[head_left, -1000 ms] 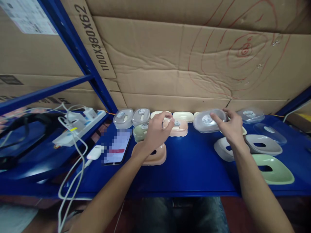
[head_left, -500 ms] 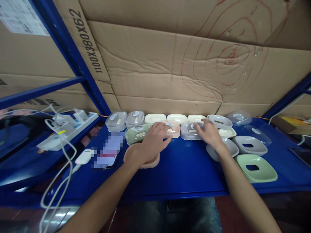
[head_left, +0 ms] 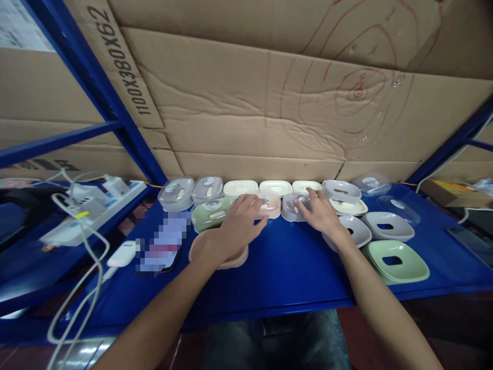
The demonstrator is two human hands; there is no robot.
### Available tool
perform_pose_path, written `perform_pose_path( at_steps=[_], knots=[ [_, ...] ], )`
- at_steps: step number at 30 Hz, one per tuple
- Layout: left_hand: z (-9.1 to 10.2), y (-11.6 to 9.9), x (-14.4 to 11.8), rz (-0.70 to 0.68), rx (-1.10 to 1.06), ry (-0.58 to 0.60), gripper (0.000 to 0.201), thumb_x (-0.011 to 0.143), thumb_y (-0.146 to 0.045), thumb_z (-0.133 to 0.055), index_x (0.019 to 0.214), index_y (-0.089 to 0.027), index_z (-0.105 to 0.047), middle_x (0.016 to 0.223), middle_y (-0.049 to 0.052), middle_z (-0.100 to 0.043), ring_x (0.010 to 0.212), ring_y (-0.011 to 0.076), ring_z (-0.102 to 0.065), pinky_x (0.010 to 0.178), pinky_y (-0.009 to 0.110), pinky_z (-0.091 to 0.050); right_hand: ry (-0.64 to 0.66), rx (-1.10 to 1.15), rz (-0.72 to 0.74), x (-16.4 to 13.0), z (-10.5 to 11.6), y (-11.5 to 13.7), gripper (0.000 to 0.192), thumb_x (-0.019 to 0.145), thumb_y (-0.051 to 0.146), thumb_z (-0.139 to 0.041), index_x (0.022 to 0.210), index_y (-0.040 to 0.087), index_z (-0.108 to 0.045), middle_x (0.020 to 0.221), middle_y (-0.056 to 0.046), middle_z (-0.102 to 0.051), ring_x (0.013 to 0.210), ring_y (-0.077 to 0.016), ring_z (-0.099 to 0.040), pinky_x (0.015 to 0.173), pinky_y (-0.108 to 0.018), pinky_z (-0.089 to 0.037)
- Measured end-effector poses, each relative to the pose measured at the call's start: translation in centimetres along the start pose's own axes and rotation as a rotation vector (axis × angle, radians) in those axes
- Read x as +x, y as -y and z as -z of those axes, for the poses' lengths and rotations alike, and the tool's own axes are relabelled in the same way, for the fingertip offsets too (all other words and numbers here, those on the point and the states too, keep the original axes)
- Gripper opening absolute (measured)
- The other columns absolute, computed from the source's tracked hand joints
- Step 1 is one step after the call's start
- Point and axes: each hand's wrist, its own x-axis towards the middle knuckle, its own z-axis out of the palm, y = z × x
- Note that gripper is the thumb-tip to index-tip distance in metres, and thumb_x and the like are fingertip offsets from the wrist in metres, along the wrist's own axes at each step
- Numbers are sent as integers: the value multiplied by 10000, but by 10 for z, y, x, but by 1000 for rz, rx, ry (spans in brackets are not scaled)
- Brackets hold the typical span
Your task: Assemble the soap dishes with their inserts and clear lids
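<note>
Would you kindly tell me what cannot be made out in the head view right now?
In the head view:
Gray lidded box: right part hidden by the right hand.
Peach dish: middle covered by the left hand.
Phone on the left: screen obscured by pixelation.
Sticker on the green box: print too small to read.
Carton: cut off by the right edge.

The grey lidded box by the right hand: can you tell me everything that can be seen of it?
The grey box is low and round-cornered, and looks like plastic, under a clear, glossy cover with a round label on top. It sits flat on the blue shelf, just right of the pink box. The right hand reaches over its right part, hiding much of that side; whether it presses down cannot be told.
</note>
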Motion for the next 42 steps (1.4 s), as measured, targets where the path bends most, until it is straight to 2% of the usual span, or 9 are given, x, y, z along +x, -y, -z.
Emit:
perform_pose_path(
  at_steps=[5,9,15,20,25,30,35,39,42],
  knots=[
    [-3,-1,0,-40,-36,-24,368,1038,-313,-567,1356,-159,-670,1406,180,-691,1400,363,-565,1236,559,-427,-180,96,36,2,10,-1,739,1064,679,-441,1521,112,-568,1432,-276,-611,1390,-435,-573,1163,-631,-468],
    [-1,-2,0,-31,-65,-6,350,1037,-315,-564,1342,-176,-665,1394,168,-696,1396,361,-565,1227,568,-431,-228,131,50,2,32,-8,688,1041,652,-507,1446,109,-624,1375,-268,-650,1361,-437,-584,1148,-616,-478],
    [1,-4,1,-32,-85,4,336,1038,-323,-569,1337,-196,-656,1377,156,-695,1361,353,-579,1223,557,-426,-366,53,-17,-4,78,-66,682,1009,633,-576,1466,130,-634,1352,-251,-697,1257,-417,-660,1081,-586,-517],
    [-1,-6,1,-55,-73,-22,316,1027,-328,-589,1296,-190,-681,1362,165,-700,1362,372,-570,1227,578,-423,-25,-144,151,20,90,-135,507,1012,485,-603,1365,137,-709,1306,-212,-762,1199,-386,-713,1049,-516,-529],
    [2,-8,2,-100,-89,-86,253,1032,-286,-581,1229,-182,-700,1293,160,-735,1309,354,-615,1175,557,-490,204,-294,280,53,72,-160,435,992,371,-663,1334,118,-755,1278,-223,-775,1203,-353,-722,1045,-420,-522],
    [3,-9,3,-92,-132,-177,199,1030,-239,-579,1185,-205,-698,1241,127,-767,1264,323,-658,1143,528,-517,223,-329,296,55,56,-163,394,973,256,-635,1325,136,-765,1260,-188,-794,1153,-342,-744,1014,-413,-538],
    [4,-11,5,-45,-200,-253,151,1003,-221,-595,1112,-202,-697,1186,113,-783,1216,311,-680,1131,508,-512,121,-340,298,51,62,-157,361,1043,284,-531,1258,97,-753,1150,-233,-764,1100,-360,-716,990,-464,-547],
    [10,-15,5,75,-421,-306,145,1014,-311,-626,1074,-213,-715,1143,101,-800,1139,307,-715,1072,503,-533,-91,-229,374,45,77,-115,384,1104,361,-479,1312,130,-705,1172,-209,-728,1137,-361,-677,1012,-494,-548],
    [16,-17,8,230,-862,-202,330,1033,-509,-651,1084,-196,-743,1086,122,-817,1046,304,-769,986,479,-582,-201,-86,572,29,87,-58,340,1117,350,-512,1379,207,-675,1211,-157,-717,1164,-334,-657,1026,-502,-559]
  ],
)
